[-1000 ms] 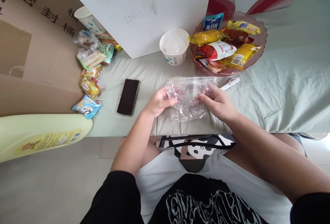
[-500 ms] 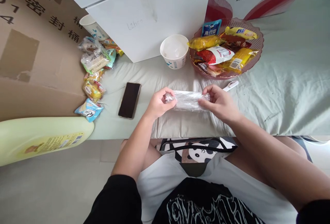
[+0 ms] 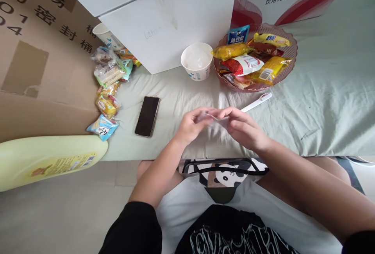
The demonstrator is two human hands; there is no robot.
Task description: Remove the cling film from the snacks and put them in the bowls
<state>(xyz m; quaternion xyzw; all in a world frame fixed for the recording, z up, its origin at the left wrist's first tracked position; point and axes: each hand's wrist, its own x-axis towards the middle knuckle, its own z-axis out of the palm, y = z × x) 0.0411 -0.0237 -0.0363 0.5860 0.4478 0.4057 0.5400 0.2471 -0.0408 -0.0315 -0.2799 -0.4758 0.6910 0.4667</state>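
Observation:
Between my two hands is a folded piece of clear plastic film [image 3: 216,118], thin and crinkled, mostly covered by the fingers. My left hand [image 3: 190,126] is closed on its left end. At the other end, my right hand [image 3: 244,128] has its fingers curled around the plastic. Both hands are close together above the cloth-covered surface near its front edge. Just behind my right hand lies a slim white tool [image 3: 258,102], partly hidden by the fingers. A white paper cup [image 3: 198,75] with something clear inside stands further back.
A pink ribbed bowl [image 3: 293,63] of wrapped snacks stands at the back right. A phone [image 3: 147,116] lies to the left, beside several packaged snacks [image 3: 108,105] along a cardboard box [image 3: 26,66]. White boxes [image 3: 172,27] rise behind; a pale yellow bottle [image 3: 52,160] is at the left edge.
My hands have moved together, and the plastic stretched flat between them is now folded up. More of the white tool shows. The view has shifted slightly.

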